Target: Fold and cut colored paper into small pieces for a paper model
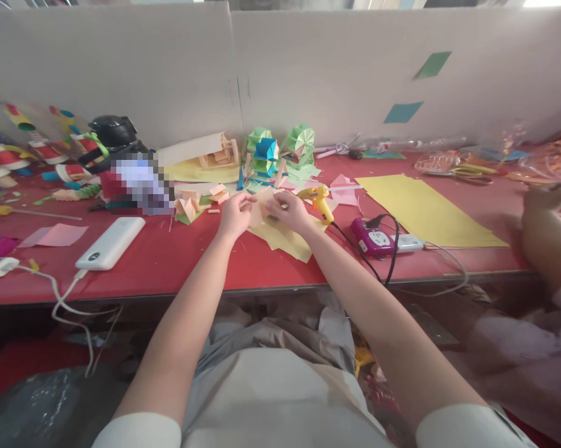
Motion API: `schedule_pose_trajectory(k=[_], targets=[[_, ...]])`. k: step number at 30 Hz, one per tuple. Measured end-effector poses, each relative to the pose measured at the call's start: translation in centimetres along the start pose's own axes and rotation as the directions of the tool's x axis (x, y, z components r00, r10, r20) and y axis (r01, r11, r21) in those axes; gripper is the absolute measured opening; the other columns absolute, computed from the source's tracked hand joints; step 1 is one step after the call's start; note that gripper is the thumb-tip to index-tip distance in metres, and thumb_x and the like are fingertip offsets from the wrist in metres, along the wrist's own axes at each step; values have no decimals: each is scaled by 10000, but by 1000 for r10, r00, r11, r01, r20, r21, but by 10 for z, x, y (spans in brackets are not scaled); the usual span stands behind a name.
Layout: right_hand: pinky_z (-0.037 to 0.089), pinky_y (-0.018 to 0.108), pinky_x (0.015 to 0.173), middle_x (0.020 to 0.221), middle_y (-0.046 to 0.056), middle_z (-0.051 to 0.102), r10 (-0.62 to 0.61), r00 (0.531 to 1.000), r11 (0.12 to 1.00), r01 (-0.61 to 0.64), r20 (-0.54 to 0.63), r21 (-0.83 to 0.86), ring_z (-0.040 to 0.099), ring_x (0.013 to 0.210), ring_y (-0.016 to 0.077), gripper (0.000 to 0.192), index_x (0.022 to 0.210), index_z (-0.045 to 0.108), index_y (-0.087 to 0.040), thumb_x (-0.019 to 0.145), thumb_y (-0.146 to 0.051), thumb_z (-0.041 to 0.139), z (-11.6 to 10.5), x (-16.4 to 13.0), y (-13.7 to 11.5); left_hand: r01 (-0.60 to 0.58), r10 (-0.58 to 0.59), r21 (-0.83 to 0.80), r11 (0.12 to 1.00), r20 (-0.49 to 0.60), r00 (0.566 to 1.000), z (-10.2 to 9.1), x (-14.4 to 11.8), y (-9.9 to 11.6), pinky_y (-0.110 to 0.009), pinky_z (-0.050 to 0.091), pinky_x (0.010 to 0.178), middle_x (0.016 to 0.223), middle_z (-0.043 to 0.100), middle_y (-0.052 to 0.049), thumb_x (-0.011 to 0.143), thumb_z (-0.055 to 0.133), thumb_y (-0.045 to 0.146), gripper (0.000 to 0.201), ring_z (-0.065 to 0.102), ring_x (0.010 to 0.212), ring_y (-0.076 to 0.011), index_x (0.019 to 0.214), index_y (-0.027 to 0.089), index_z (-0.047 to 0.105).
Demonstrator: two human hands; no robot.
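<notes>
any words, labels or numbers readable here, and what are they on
None can be read.
White power bank: a small dark mark, too small to read.
Purple power strip: no legible label.
Pixelated patch beside the black bottle: unreadable.
Both hands hold plain paper.

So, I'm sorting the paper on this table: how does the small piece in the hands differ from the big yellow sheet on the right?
The small paper piece is pale peach; the big yellow sheet is bright yellow. The piece is far smaller, and is pinched between the left hand and right hand, while the sheet lies flat and untouched on the red table. The piece looks creased; the sheet looks unfolded. Both are craft paper.
</notes>
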State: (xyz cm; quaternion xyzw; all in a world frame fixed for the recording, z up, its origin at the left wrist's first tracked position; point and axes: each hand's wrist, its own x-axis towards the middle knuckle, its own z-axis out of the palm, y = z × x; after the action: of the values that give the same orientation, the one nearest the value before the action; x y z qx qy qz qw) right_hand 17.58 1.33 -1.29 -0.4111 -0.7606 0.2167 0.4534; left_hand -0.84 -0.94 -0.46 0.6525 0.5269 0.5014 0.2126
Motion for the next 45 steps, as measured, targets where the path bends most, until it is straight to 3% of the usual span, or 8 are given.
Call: schedule_pose_trajectory(k=[5, 10, 18, 22, 28, 34, 38, 45], targets=[[477, 321, 745, 933, 59, 636, -113, 993, 991, 111, 18, 77, 585, 823, 189, 226, 968, 756, -198, 854, -366, 658, 0, -3, -4, -45, 43, -85, 995, -26, 999, 2, -1, 0, -292, 522, 778, 983, 738, -60, 817, 583, 100, 151, 704, 935, -200, 923, 194, 636], [512, 382, 923, 1125, 96, 655, -261, 964, 963, 263, 45, -51, 629, 1050, 242, 281, 1103, 777, -236, 883, -241, 602, 2, -4, -3, 70, -71, -248, 966, 2, 997, 5, -2, 1, -262, 503, 656, 733, 687, -10, 823, 676, 239, 139, 674, 690, -167, 919, 213, 580], [517, 380, 932, 1279, 98, 619, -285, 952, 904, 306, 115, -297, 595, 1123, 251, 390, 1197, 743, -274, 899, -141, 529, 2, -7, -11, 308, -313, -548, 778, 88, 946, 4, -1, 17, -302, 569, 711, 758, 643, 24, 829, 631, 255, 150, 679, 738, -157, 933, 230, 526], [520, 389, 893, 1293, 109, 618, -290, 950, 897, 313, 120, -311, 597, 1096, 258, 373, 1191, 745, -255, 896, -162, 535, 2, -9, -12, 295, -320, -551, 781, 52, 946, 4, -1, 18, -304, 583, 719, 913, 706, -15, 796, 651, 188, 224, 699, 818, -166, 970, 227, 515], [497, 424, 986, 1264, 128, 624, -371, 924, 905, 383, 97, -186, 599, 1157, 270, 289, 1112, 736, -211, 878, -245, 570, 2, -10, -14, 232, -269, -403, 885, -38, 962, 5, 1, 3, -325, 610, 703, 1045, 747, -84, 738, 594, 84, 414, 729, 857, -204, 1130, 213, 570], [549, 422, 853, 1034, 103, 652, -242, 966, 969, 236, -93, -76, 634, 989, 248, 113, 976, 570, -215, 884, -276, 548, 8, -6, -8, 122, -143, -403, 907, -24, 989, 6, 0, 3, -313, 630, 701, 1067, 741, -84, 727, 587, 98, 357, 727, 960, -225, 1060, 199, 667], [585, 376, 789, 1148, 94, 616, -86, 976, 991, 105, -200, 85, 637, 1002, 216, 320, 1087, 478, -249, 792, -245, 603, 11, -3, -1, 82, -99, -429, 900, -19, 995, 7, -2, 10, -303, 622, 718, 986, 738, -58, 724, 597, 102, 276, 731, 902, -199, 979, 200, 636], [571, 369, 770, 1049, 94, 702, 105, 981, 991, -89, -165, 102, 668, 894, 216, 335, 1106, 599, -211, 777, -252, 549, 7, -2, 1, 60, -34, -441, 895, 67, 997, 10, -7, 17, -321, 600, 776, 930, 745, -58, 748, 631, 123, 227, 732, 842, -187, 956, 203, 583]])
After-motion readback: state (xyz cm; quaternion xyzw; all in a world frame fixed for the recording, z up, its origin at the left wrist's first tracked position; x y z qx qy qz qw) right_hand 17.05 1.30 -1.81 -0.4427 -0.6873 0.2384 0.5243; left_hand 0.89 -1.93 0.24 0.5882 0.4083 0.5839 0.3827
